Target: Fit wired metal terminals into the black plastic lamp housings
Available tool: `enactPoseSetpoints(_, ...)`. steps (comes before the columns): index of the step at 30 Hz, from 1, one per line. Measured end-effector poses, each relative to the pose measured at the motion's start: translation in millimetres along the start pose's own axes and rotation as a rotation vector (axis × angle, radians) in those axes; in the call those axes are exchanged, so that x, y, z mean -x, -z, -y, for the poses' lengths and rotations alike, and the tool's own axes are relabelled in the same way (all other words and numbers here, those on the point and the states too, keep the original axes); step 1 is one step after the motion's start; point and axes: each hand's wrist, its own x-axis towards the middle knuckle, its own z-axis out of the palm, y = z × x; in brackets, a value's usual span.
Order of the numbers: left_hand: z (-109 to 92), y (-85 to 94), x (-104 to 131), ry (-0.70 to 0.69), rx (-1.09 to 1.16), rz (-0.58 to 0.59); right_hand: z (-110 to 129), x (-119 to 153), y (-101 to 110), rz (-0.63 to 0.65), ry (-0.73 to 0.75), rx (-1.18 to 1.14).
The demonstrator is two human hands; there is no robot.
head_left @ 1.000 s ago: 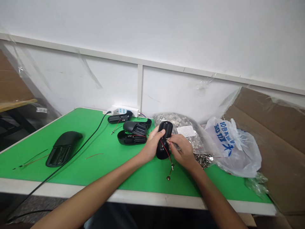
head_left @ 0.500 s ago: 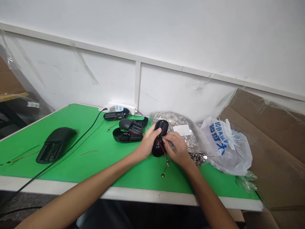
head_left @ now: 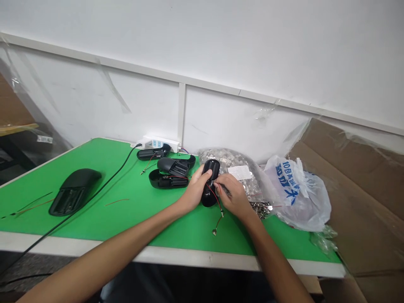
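My left hand (head_left: 195,189) is wrapped round a black plastic housing (head_left: 210,195), its thumb lying on the upper, slotted half. The housing stands above the green table top with its glossy rounded end toward me. My right hand (head_left: 232,194) pinches at the middle of the housing, beside the red wires; what lies between the fingertips is too small to name. A red wire (head_left: 219,221) hangs down from there, with a small metal piece (head_left: 214,232) at its end.
More black housings (head_left: 173,166) lie behind and left. A larger one (head_left: 74,191) sits far left beside a black cable (head_left: 104,185). A bag of metal parts (head_left: 249,168), loose metal pieces (head_left: 261,209) and a white bag (head_left: 303,193) are at right. A power strip (head_left: 159,143) is at the wall.
The housing has turned and tilted slightly in my left hand. The fingers of my right hand have moved a little left and closer to its middle.
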Motion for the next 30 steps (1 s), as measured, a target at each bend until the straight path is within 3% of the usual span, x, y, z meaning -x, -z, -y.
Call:
enactPoseSetpoints(14,6.1,0.7,-2.6,-0.001,-0.067,-0.028,-0.8,4.0,-5.0,-0.018,-0.083,-0.058)
enactPoseSetpoints(25,8.6,2.4,-3.8,0.027,-0.084,-0.026,-0.4,3.0,-1.8,0.051,-0.078,-0.047)
enactPoseSetpoints(30,11.0,3.5,-2.8,-0.026,-0.14,-0.028,-0.7,3.6,-2.8,0.06,-0.051,-0.005)
